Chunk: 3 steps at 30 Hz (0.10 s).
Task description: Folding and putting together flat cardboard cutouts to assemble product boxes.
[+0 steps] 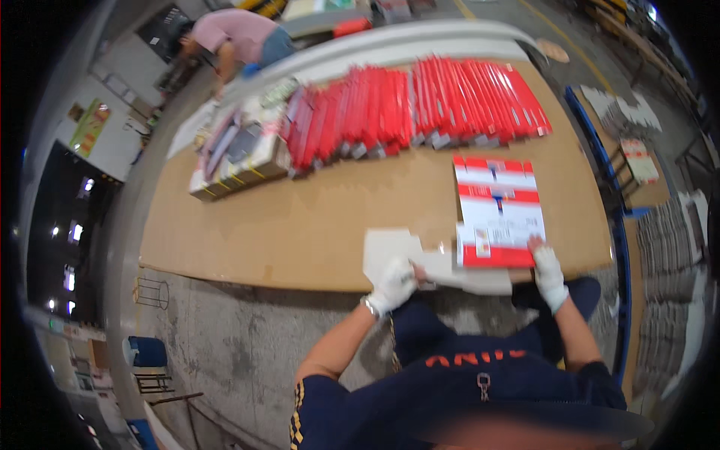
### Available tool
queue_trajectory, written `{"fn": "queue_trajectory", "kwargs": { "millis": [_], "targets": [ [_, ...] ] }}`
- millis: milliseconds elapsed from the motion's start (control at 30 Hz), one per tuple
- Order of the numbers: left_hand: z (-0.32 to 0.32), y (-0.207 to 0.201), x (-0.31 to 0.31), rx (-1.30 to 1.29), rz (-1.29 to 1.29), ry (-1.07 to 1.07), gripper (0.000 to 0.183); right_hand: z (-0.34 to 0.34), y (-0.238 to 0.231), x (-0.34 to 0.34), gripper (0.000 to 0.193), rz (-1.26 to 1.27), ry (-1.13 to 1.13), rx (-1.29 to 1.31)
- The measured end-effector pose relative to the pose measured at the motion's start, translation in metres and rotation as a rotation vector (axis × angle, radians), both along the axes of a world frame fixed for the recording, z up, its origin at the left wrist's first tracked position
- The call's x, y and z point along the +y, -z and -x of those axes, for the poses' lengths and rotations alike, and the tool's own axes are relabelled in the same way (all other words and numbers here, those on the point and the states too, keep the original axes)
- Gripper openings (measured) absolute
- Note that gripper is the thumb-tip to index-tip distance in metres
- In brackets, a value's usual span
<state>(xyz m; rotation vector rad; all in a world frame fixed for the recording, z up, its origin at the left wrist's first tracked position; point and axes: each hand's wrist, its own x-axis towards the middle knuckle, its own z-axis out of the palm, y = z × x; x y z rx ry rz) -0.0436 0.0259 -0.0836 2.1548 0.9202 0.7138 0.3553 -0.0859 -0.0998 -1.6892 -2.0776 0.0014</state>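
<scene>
My left hand (394, 286), in a white glove, is closed at the near edge of the table on a plain pale-grey cardboard blank (391, 246). This blank has a cut-out outline and runs right along the edge, partly under a printed red-and-white cardboard sheet (501, 214). The printed sheet lies face up, with pictures of a blue-and-red tool on it. At its lower right corner my right hand (550, 277), also gloved, grips the edge with bare fingertips showing on top. The fingers beneath are hidden.
Red flat packages (472, 101) stand in a long leaning row across the brown table (315, 225). A cardboard box (247, 169) with things on top sits at its left. Stacked grey cardboard (660, 262) lies to the right. Another person (240, 37) bends over at the far left.
</scene>
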Motion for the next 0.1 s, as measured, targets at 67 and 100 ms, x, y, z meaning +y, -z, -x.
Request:
{"fn": "queue_trajectory", "kwargs": {
  "millis": [67, 100],
  "targets": [
    [-0.010, 0.004, 0.001, 0.172, 0.136, -0.230, 0.008, 0.001, 0.000, 0.002, 0.063, -0.072, -0.015, 0.161],
    [-0.022, 0.001, 0.009, 0.382, 0.023, -0.294, 0.011, -0.020, 0.029, 0.002, 0.061, 0.082, 0.073, 0.496]
  ]
}}
